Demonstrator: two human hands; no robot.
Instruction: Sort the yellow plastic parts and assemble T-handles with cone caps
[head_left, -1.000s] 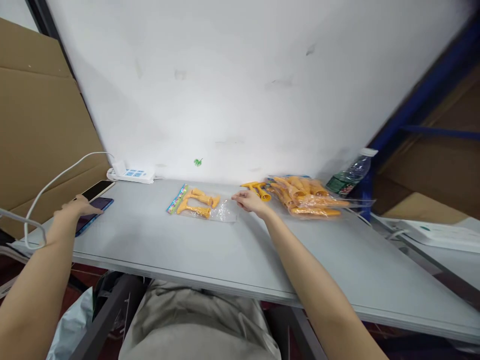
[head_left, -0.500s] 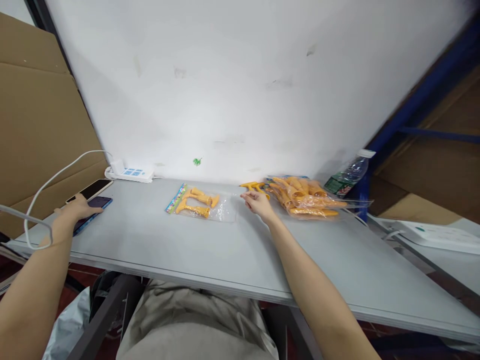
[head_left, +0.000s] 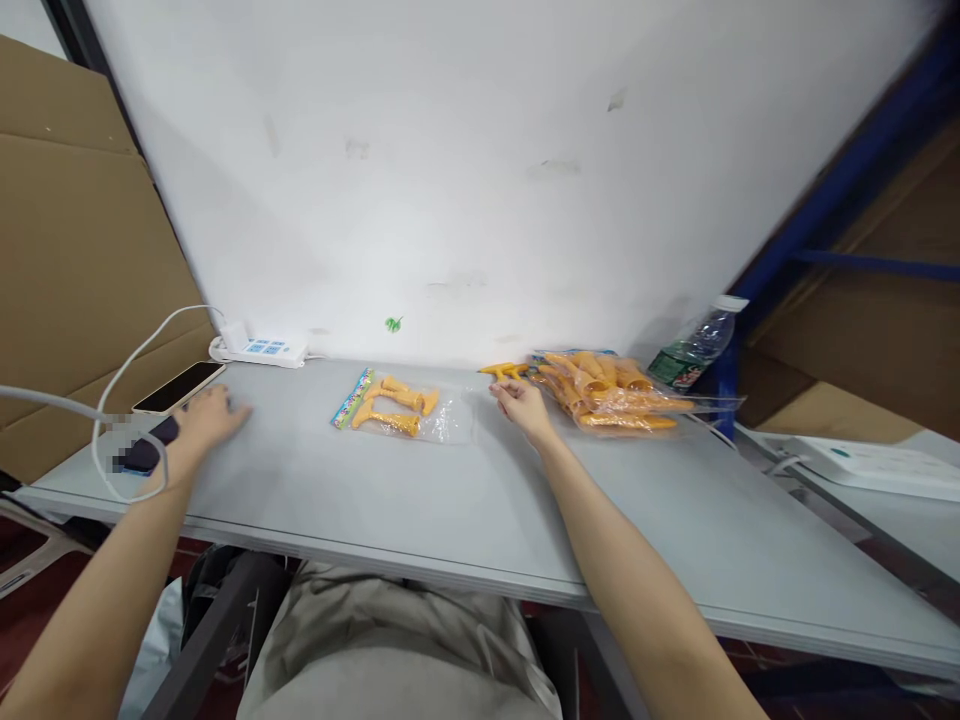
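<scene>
My right hand (head_left: 523, 407) lies on the grey table (head_left: 465, 500) with its fingers curled at a loose orange plastic piece (head_left: 504, 371), beside a clear bag full of orange plastic pieces (head_left: 611, 392). A smaller clear bag with a few orange pieces (head_left: 401, 408) lies to its left. My left hand (head_left: 206, 420) rests flat over the end of a dark phone (head_left: 146, 450) at the table's left edge, fingers stretched out.
A second phone (head_left: 178, 387) lies behind the dark one, near a white power strip (head_left: 262, 350) with a white cable (head_left: 112, 420) looping off the edge. A water bottle (head_left: 694, 350) stands at the back right. Cardboard stands at the left, a white wall behind.
My right hand has moved right from the small bag toward the loose orange piece. My left hand has slid right along the dark phone, toward the table's middle.
</scene>
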